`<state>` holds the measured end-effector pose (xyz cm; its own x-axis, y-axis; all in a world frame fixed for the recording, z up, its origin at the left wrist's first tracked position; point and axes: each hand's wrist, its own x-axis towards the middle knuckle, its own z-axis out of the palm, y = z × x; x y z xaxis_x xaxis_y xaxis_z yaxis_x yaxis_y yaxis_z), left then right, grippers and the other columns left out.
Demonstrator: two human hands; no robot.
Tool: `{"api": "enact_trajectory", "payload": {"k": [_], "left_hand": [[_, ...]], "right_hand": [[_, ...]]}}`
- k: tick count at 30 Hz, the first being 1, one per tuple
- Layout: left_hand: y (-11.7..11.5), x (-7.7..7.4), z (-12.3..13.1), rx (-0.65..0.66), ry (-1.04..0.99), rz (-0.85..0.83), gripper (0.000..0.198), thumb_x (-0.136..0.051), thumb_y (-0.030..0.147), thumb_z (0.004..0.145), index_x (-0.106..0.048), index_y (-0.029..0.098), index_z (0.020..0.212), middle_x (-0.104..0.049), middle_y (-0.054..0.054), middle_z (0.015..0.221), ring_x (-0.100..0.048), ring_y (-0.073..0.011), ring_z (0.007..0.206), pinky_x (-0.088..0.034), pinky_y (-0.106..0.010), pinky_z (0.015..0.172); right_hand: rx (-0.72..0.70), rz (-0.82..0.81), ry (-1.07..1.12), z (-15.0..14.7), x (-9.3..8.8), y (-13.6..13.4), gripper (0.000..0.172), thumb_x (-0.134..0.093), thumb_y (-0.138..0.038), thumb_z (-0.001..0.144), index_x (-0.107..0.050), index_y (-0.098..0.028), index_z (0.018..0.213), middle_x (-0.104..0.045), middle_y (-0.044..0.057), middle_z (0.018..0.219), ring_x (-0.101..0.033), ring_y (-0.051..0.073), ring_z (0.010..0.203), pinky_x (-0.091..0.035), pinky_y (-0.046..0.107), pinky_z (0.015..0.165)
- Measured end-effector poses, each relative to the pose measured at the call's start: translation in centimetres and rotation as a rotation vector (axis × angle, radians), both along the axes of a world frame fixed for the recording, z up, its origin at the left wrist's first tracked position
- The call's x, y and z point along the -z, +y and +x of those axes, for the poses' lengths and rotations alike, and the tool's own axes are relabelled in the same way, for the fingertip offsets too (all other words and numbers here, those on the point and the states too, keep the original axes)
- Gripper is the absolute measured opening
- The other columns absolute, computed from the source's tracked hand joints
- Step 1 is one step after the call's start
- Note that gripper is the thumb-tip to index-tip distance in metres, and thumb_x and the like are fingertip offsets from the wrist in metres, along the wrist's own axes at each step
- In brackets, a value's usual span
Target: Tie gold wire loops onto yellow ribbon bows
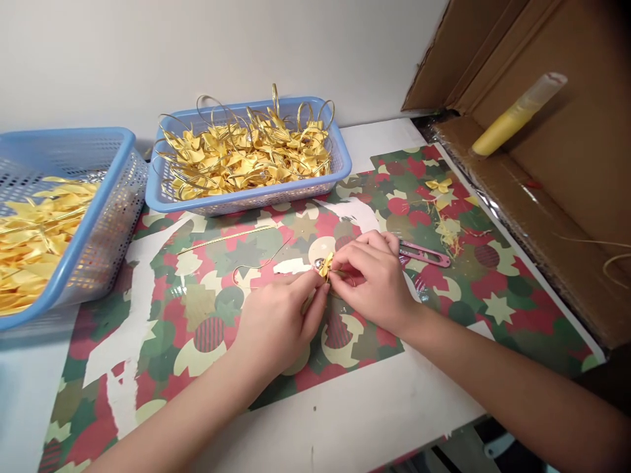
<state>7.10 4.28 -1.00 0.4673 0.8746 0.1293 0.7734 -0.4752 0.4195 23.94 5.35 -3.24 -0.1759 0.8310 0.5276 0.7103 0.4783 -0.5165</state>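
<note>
Between my two hands is a small yellow ribbon bow (326,263) with a shiny silver bell (318,263) at its upper left. My left hand (283,312) pinches the bow's lower edge between thumb and forefinger. From the other side, my right hand (377,279) grips it with closed fingertips, and a thin gold cord loops below them. A pink tool like thread snips (426,253) sticks out behind the right hand; whether that hand holds it or it lies on the table I cannot tell. Gold cord pieces (224,239) lie left of the bow.
A blue basket (249,200) behind my hands holds many bows with gold loops. Another blue basket (116,177) at left holds yellow ribbon pieces. Torn patterned paper (207,335) covers the table. At right stand a cardboard box (552,203) and a yellow tube (513,121), near scraps (451,233).
</note>
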Motion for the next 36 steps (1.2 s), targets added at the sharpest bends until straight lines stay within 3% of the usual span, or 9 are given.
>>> {"api": "enact_trajectory", "payload": {"k": [20, 28, 36], "left_hand": [[-0.18, 0.21, 0.54, -0.011, -0.045, -0.070, 0.025, -0.044, 0.026, 0.094, -0.052, 0.018, 0.071, -0.046, 0.004, 0.053, -0.038, -0.0102, 0.045, -0.022, -0.022, 0.045], [-0.27, 0.39, 0.69, -0.041, -0.146, -0.257, 0.026, -0.041, 0.026, 0.093, -0.043, 0.019, 0.068, -0.045, 0.004, 0.054, -0.035, -0.0099, 0.045, -0.022, -0.022, 0.046], [-0.71, 0.44, 0.86, 0.007, -0.247, -0.281, 0.024, -0.042, 0.021, 0.093, -0.047, 0.019, 0.070, -0.044, 0.004, 0.055, -0.035, -0.0098, 0.046, -0.024, -0.023, 0.045]], "right_hand": [[-0.011, 0.072, -0.082, -0.06, 0.20, -0.07, 0.016, -0.061, -0.007, 0.080, -0.056, -0.021, 0.074, -0.069, -0.007, 0.069, -0.056, 0.015, 0.074, -0.029, 0.036, 0.084], [-0.015, 0.135, -0.139, -0.15, 0.19, -0.11, 0.017, -0.060, -0.006, 0.080, -0.054, -0.020, 0.074, -0.070, -0.007, 0.069, -0.055, 0.015, 0.074, -0.028, 0.037, 0.083], [0.020, 0.139, -0.197, -0.21, 0.53, -0.29, 0.017, -0.057, -0.005, 0.081, -0.055, -0.021, 0.074, -0.070, -0.007, 0.069, -0.054, 0.016, 0.077, -0.026, 0.038, 0.084]]}}
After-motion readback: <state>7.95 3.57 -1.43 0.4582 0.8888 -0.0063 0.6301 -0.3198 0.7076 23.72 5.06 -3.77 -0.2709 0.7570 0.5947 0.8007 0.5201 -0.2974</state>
